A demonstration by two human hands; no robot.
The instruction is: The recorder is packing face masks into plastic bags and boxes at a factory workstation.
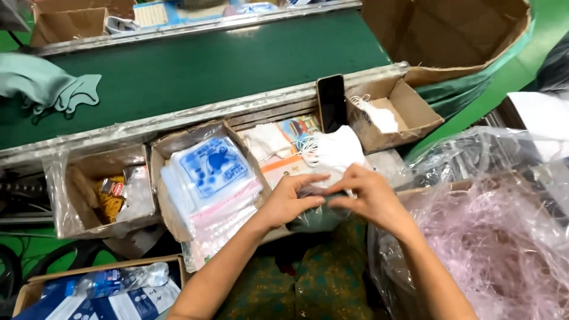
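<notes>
Both hands meet at the bench edge: the left hand (288,200) and the right hand (368,195) pinch a small clear plastic pouch (314,195) between fingertips, its long axis running left to right between them. Just behind lies a white mask (338,151); a box of printed bags (207,178) sits to the left.
</notes>
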